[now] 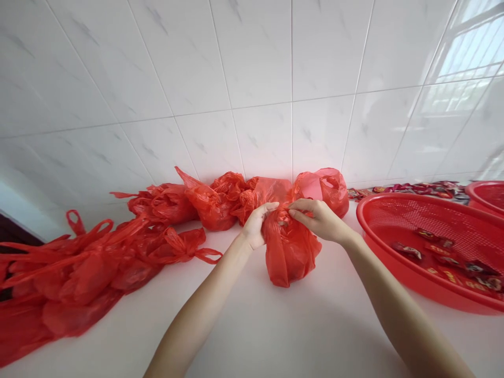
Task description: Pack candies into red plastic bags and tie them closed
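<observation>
A red plastic bag [291, 252] stands on the white table in front of me, its body bulging and its top gathered. My left hand [259, 226] is closed on the left side of the bag's top. On the right side, my right hand [315, 216] pinches the gathered plastic between thumb and fingers. What is inside the bag does not show. Right behind it sits another red bag [334, 191], with its opening loose, against the wall.
Several red bags [90, 268], some with tied handles, are heaped at the left; more [216, 205] line the wall. At the right stands a red perforated basket [394, 262] holding wrapped pieces [444, 257]. More wrapped pieces [425, 189] and a second red basket [488, 191] are behind it.
</observation>
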Demonstrator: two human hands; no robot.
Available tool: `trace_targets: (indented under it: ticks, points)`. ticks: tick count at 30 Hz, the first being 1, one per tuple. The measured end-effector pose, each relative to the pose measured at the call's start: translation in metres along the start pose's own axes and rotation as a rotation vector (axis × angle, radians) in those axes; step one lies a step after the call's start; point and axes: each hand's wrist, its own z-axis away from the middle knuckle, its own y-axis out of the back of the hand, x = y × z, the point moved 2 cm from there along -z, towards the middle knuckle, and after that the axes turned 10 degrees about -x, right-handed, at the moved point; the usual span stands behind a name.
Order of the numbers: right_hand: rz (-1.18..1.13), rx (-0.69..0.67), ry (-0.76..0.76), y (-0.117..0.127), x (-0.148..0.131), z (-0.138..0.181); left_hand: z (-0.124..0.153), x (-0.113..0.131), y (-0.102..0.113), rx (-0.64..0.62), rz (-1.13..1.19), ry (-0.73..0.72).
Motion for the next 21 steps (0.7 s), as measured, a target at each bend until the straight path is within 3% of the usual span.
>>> trace_targets:
  ticks: [6, 14, 17, 21]
  points:
    - [0.051, -0.008, 0.017, -0.002, 0.001, 0.001, 0.003, -0.004, -0.001, 0.019, 0.013, -0.024]
    - [-0.437, -0.023, -0.130, 0.000, 0.007, 0.002, 0.011, 0.001, 0.005, 0.027, -0.159, -0.055]
    - [-0.550, -0.031, -0.148, -0.003, 0.007, 0.000, 0.012, 0.001, 0.004, 0.003, -0.115, -0.041]
    - [-0.399, 0.025, -0.068, -0.010, 0.008, -0.006, 0.013, -0.001, -0.001, -0.009, 0.050, 0.052]
